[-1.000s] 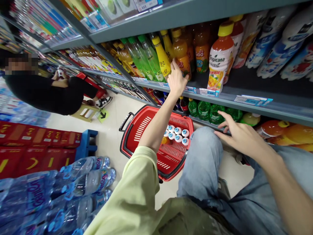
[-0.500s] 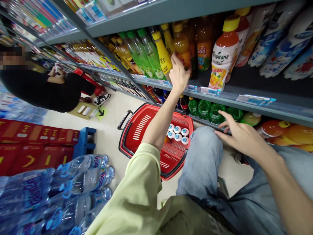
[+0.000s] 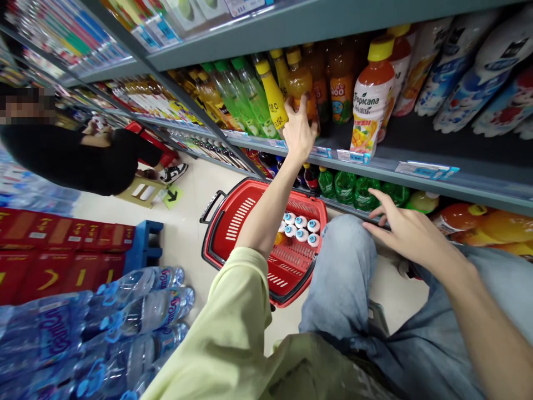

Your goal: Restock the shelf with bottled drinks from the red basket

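In the head view, my left hand (image 3: pixel 298 133) reaches onto the middle shelf with its fingers around the lower part of a bottle of orange drink (image 3: pixel 298 79), which stands upright. My palm side and part of the label are hidden. Just left of it a yellow bottle (image 3: pixel 272 97) leans slightly; to the right is an orange Qoo bottle (image 3: pixel 341 94). A Tropicana bottle (image 3: pixel 368 103) stands near the shelf edge. My right hand (image 3: pixel 402 228) hovers by my knee, fingers apart and holding nothing.
A red shopping basket (image 3: pixel 233 222) on the floor holds several white-capped bottles (image 3: pixel 300 222). Blue-tinted water bottles (image 3: pixel 137 311) and red boxes (image 3: pixel 62 244) are stacked at left. Another person (image 3: pixel 62 150) sits on a stool (image 3: pixel 141 191). Green bottles (image 3: pixel 345 186) fill the lower shelf.
My left hand's fingers have settled around the orange drink bottle, where one finger was extended against it before. The view has shifted slightly. My right hand has hardly moved.
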### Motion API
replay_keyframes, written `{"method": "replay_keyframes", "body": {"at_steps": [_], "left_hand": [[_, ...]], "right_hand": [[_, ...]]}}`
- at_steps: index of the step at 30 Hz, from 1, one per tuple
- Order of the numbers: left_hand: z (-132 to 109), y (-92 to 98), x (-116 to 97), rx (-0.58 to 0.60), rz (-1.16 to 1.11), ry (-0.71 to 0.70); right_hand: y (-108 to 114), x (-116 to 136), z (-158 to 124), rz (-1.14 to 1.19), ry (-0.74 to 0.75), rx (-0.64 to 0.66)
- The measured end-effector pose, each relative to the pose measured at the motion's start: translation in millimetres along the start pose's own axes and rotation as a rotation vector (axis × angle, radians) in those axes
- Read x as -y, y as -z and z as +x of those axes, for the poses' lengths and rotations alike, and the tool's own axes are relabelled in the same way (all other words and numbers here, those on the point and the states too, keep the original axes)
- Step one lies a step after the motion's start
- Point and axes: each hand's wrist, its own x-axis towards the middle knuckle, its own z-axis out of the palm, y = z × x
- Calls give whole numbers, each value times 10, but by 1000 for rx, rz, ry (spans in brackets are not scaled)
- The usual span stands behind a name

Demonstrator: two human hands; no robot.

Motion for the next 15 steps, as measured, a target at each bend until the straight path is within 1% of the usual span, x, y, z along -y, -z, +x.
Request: {"method": "replay_keyframes", "body": {"at_steps": [5, 11, 15], "left_hand": [[-2, 15, -4, 14, -39, 3], [13, 15, 41, -31, -9, 0], [-14, 33, 35, 6, -19, 6]], "right_hand": [[2, -18, -11, -11, -5, -2], [21, -12, -18, -12, -12, -7], [18, 6, -7, 1, -3, 6]]}}
